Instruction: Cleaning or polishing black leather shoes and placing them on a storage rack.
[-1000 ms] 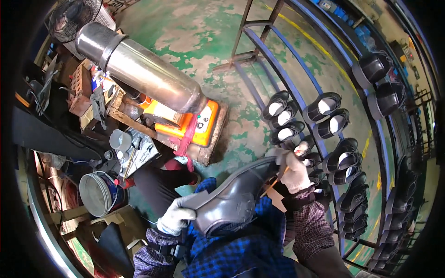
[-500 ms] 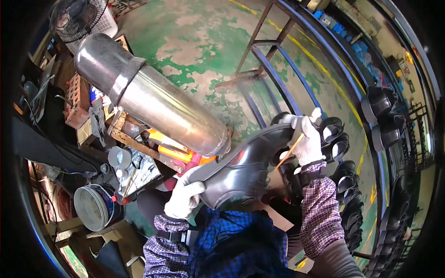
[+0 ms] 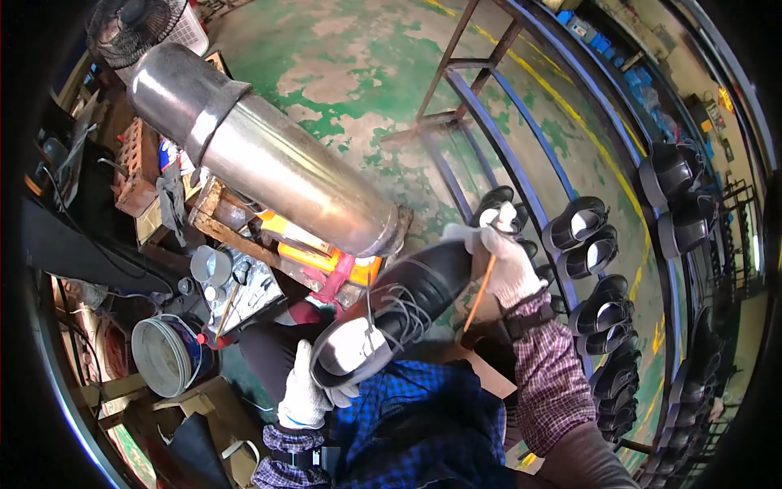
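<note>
A black leather lace-up shoe (image 3: 430,285) lies across the middle, its grey laces loose and its opening, with a white lining, facing me. My left hand (image 3: 306,393), in a white glove, is closed around its heel end. At the toe, my gloved right hand (image 3: 507,265) grips the shoe. A thin orange-brown stick (image 3: 480,292) also sticks out from under the right hand's fingers, pointing down. The toe tip is partly hidden by that hand.
A big polished metal cylinder (image 3: 285,175) slants over a cluttered bench at left. Below it are a small tray (image 3: 259,295) with a brush and cups, and a grey-lined bucket (image 3: 161,359). Blue-railed racks (image 3: 521,175) at right hold several black shoes (image 3: 577,224). A fan (image 3: 130,31) stands far left.
The shoe has rolled over from showing its side and sole edge to showing its laces and opening. Both hands have shifted lower, still holding its ends.
</note>
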Demonstrator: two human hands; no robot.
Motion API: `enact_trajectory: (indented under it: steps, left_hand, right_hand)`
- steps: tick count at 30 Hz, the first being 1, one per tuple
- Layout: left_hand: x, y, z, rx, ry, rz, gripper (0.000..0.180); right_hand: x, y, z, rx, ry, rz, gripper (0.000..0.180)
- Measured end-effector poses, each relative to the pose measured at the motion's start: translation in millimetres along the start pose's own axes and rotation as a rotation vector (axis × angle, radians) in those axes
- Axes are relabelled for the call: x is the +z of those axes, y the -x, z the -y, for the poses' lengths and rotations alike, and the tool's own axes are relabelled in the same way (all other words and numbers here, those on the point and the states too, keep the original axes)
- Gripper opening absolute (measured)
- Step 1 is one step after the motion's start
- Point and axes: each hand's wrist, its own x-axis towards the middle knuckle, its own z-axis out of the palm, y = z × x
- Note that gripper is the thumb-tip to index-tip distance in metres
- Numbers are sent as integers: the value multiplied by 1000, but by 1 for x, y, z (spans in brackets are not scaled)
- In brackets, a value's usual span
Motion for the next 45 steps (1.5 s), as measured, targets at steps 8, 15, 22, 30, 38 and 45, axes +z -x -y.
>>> enact_trajectory:
  steps: [8,15,22,30,38,45]
  left_hand:
    - [44,-43,-25,-108,79,153,74]
    - [103,-107,-35,-176,356,465,65]
    - [154,-122,-31,-32,-9,310,61]
    - [118,-85,-41,-20,55,135,66]
    - [55,-39,-35,-212,303,64,55]
    - [60,-47,-14,-230,284,74,51]
  right_hand:
    - [-75,71,22,-255,-3,-100,33]
    - [-60,81,72,-410,119,-217,26]
    - [-114,58,97,-399,-50,-183,26]
    - [-65,36,59,-347,-66,-212,28]
    - [-28,58,21,-177,-67,-80,33]
    - [-33,68,34,-287,46,-52,38]
